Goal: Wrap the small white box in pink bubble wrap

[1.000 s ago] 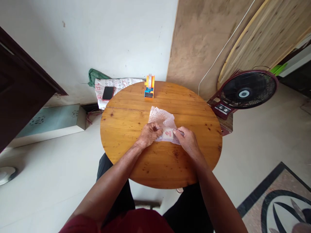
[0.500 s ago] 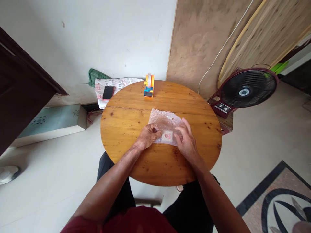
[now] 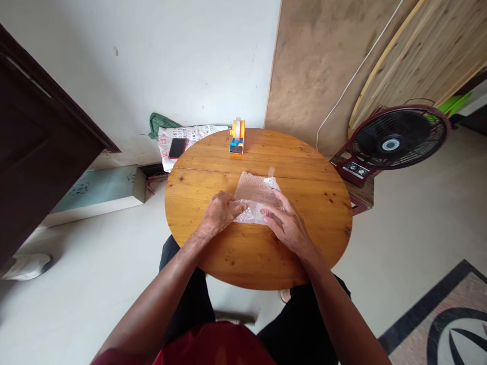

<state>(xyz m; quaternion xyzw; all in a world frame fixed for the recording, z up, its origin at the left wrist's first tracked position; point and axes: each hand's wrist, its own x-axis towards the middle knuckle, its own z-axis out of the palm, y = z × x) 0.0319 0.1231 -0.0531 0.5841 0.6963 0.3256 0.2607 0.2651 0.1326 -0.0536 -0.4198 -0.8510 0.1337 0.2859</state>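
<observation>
A sheet of clear bubble wrap (image 3: 255, 191) lies folded in the middle of the round wooden table (image 3: 213, 253). A small packet with red print (image 3: 262, 209) shows through it at the near edge, between my hands. My left hand (image 3: 219, 213) rests on the wrap's near left corner with its fingers curled onto the edge. My right hand (image 3: 288, 226) lies on the near right part, fingers stretched flat and pressing down. A short strip of clear tape (image 3: 271, 172) sticks up at the wrap's far right corner.
An orange and blue tape dispenser (image 3: 237, 140) stands at the table's far edge. A phone (image 3: 177, 148) lies on a printed sack on the floor at the back left. A floor fan (image 3: 395, 144) stands close to the table's right side.
My right hand let go of the packet's right end, then spread flat over the wrap. The wrap now lies flatter and covers more of the packet. The view shifted slightly right.
</observation>
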